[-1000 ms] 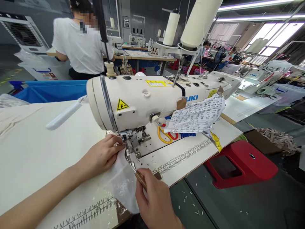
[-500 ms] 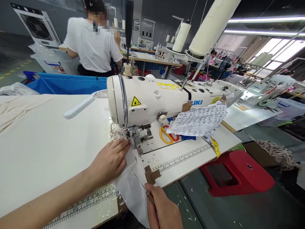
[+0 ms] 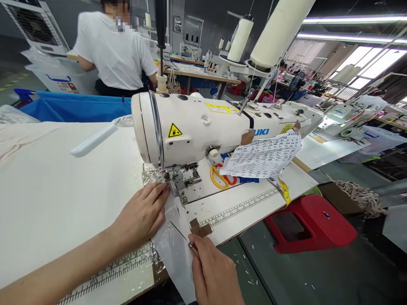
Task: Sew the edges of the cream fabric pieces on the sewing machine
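Note:
My left hand (image 3: 143, 210) presses down beside the needle area of a white sewing machine (image 3: 190, 123), its fingers close together on thin white fabric (image 3: 178, 254). Its fingertips reach the presser foot; whether they pinch the fabric is hard to make out. In my right hand (image 3: 214, 269) is an awl (image 3: 193, 248) with a wooden handle, its thin metal tip pointing up and left over the fabric. The fabric hangs over the table's front edge between both hands.
Yellow-handled scissors (image 3: 218, 178), a handwritten sheet (image 3: 263, 156) and a tape measure (image 3: 285, 192) are right of the needle. A red stool (image 3: 337, 224) stands beyond the table edge. A person in a white shirt (image 3: 111, 51) sits behind a blue cloth bin (image 3: 79, 106).
The whole view has shifted slightly, so the machine appears a bit further left and higher. Both hands keep nearly the same places relative to the machine, the awl still held.

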{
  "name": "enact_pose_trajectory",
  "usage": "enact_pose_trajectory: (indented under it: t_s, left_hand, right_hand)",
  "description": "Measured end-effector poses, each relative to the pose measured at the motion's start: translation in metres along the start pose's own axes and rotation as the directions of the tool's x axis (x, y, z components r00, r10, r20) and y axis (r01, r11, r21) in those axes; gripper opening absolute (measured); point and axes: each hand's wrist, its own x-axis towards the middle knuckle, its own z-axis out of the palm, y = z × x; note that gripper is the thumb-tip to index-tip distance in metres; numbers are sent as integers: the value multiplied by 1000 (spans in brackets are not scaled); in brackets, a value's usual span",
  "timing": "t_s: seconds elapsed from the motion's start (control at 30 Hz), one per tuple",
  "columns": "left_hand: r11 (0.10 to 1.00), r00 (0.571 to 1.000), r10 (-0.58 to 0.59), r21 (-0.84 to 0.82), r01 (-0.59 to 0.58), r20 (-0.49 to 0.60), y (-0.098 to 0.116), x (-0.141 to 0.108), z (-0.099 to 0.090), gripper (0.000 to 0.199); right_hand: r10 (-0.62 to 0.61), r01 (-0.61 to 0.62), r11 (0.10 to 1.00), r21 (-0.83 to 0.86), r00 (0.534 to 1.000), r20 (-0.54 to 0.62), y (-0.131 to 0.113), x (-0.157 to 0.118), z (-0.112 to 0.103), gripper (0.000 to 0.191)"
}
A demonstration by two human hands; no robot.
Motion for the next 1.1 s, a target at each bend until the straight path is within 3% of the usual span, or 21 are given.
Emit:
enact_pose_trajectory:
  t_s: [0.3, 0.73, 0.97, 1.1]
  left_hand:
    - [999, 1000, -3, 41, 3, -12, 13, -1, -5, 46]
    - [999, 1000, -15, -39, 14, -17, 18, -4, -9, 45]
    - [998, 999, -31, -56, 31, -16, 11, -3, -2, 45]
    - [997, 999, -26, -74, 24, -22, 4, -2, -1, 44]
  right_hand:
    - [-3, 5, 999, -37, 999, 47, -1, 16, -3, 39]
    - [-35, 34, 993, -114, 999, -7, -11, 32, -4, 34]
    - [-3, -3, 995, -104, 998, -58, -12, 38, 7, 37]
    - [-7, 9, 992, -128, 1000, 20, -13, 46, 6, 36]
